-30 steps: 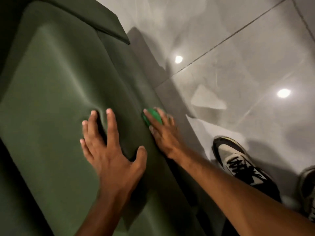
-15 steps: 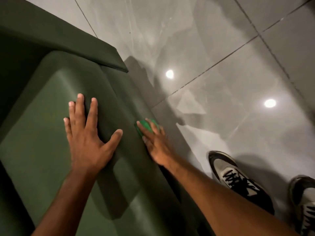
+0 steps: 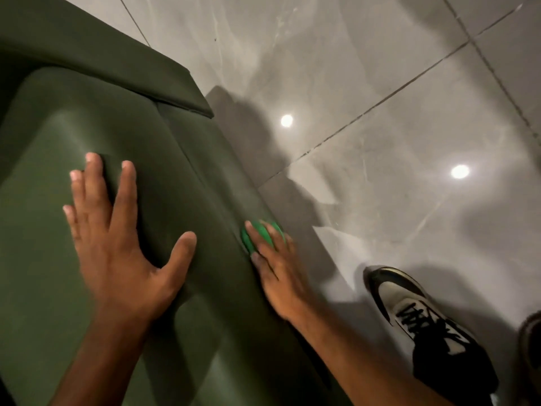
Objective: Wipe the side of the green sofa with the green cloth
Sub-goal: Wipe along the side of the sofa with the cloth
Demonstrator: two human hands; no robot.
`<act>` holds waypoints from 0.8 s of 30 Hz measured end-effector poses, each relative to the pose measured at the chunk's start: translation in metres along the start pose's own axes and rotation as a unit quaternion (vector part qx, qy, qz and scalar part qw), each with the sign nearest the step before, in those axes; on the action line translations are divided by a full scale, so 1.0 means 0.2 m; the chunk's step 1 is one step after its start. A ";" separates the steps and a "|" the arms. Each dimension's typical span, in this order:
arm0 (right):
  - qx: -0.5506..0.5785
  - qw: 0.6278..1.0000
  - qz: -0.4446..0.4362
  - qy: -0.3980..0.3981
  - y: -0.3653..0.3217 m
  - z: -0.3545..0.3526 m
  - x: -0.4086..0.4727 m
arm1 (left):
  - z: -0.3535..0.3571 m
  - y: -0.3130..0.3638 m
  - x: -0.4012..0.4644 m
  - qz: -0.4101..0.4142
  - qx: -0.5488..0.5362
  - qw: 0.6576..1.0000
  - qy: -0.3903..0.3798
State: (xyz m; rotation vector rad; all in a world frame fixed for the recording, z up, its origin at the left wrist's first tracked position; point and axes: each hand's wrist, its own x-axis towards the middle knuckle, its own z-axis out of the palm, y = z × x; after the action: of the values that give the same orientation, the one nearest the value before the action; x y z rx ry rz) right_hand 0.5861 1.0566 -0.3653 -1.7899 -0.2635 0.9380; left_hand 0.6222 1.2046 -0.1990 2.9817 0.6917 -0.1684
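Note:
The dark green sofa [image 3: 123, 118] fills the left half of the view, its outer side dropping to the floor along a diagonal. My left hand [image 3: 117, 244] lies flat on the seat cushion, fingers spread, holding nothing. My right hand [image 3: 278, 273] reaches over the edge and presses a bright green cloth [image 3: 257, 235] against the sofa's side. Only a small bunched part of the cloth shows under my fingertips.
Glossy grey floor tiles [image 3: 380, 83] with dark grout lines and two lamp reflections lie to the right. My shoe [image 3: 421, 320], black and off-white, stands on the floor close to the sofa's side. A second shoe [image 3: 531, 347] shows at the right edge.
My right hand with the cloth has shifted slightly along the sofa's side. My left hand has stayed flat on the cushion, moving a little. The view has tilted, showing more of the backrest and floor.

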 end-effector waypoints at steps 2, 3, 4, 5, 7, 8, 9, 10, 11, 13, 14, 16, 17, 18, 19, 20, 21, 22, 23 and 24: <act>-0.001 0.999 -0.039 -0.005 -0.05 0.01 0.25 | 0.01 -0.01 0.00 0.000 -0.006 1.000 0.009; 0.009 0.999 -0.039 -0.009 -0.04 0.00 0.37 | 0.01 -0.01 0.00 0.002 -0.006 1.000 0.011; 0.026 0.999 -0.023 -0.013 -0.02 0.00 0.49 | 0.02 -0.02 0.00 0.007 -0.005 1.000 0.011; 0.044 0.999 0.000 -0.013 0.02 0.00 0.58 | 0.02 -0.03 0.00 0.010 -0.004 1.000 0.009; 0.074 0.996 0.043 -0.013 0.07 0.01 0.65 | 0.02 -0.03 0.01 0.008 -0.006 1.000 0.015; 0.088 0.994 0.061 -0.011 0.07 0.02 0.65 | 0.01 -0.03 0.01 0.003 -0.005 1.000 0.016; 0.097 0.992 0.075 -0.006 0.07 0.02 0.62 | 0.01 -0.02 0.01 -0.003 -0.004 1.000 0.013; 0.097 0.991 0.088 0.000 0.06 0.01 0.58 | 0.00 -0.01 0.01 -0.008 -0.002 1.000 0.011; 0.095 0.991 0.100 0.001 0.05 0.01 0.54 | -0.01 0.00 0.02 -0.011 0.002 1.000 0.007; 0.070 0.991 0.113 -0.016 0.01 0.01 0.42 | -0.02 0.02 0.02 -0.022 0.019 1.000 -0.006; 0.055 0.992 0.106 -0.026 -0.01 0.00 0.38 | -0.02 0.03 0.02 -0.024 0.027 0.999 -0.012; 0.028 0.996 0.072 -0.038 -0.06 -0.02 0.34 | -0.03 0.04 0.03 -0.027 0.036 0.999 -0.018; 0.019 0.998 0.044 -0.039 -0.10 -0.02 0.37 | -0.02 0.04 0.03 -0.028 0.039 0.999 -0.020; 0.005 0.999 0.009 -0.041 -0.14 -0.02 0.43 | -0.02 0.03 0.02 -0.029 0.040 0.999 -0.019; -0.009 0.999 -0.026 -0.043 -0.18 -0.02 0.50 | -0.02 0.03 0.02 -0.028 0.040 0.999 -0.017; -0.014 0.997 -0.054 -0.045 -0.21 -0.01 0.60 | -0.02 0.02 0.02 -0.026 0.038 0.999 -0.014; 0.006 0.997 -0.064 -0.042 -0.23 -0.01 0.71 | -0.01 0.01 0.02 -0.023 0.036 0.999 -0.011; 0.041 0.997 -0.052 -0.038 -0.24 -0.01 0.82 | -0.01 0.00 0.02 -0.020 0.036 0.999 -0.011; 0.070 0.997 -0.028 -0.029 -0.24 0.00 0.91 | -0.01 0.00 0.02 -0.018 0.036 0.999 -0.014; 0.077 0.997 0.003 -0.025 -0.21 -0.01 0.99 | -0.01 0.00 0.02 -0.015 0.035 0.999 -0.017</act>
State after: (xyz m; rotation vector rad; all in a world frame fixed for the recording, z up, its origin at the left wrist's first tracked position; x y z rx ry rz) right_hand 0.7304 1.1867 -0.4207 -1.6278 -0.2123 0.9825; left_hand 0.6256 1.2071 -0.1979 3.0275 0.7421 -0.2500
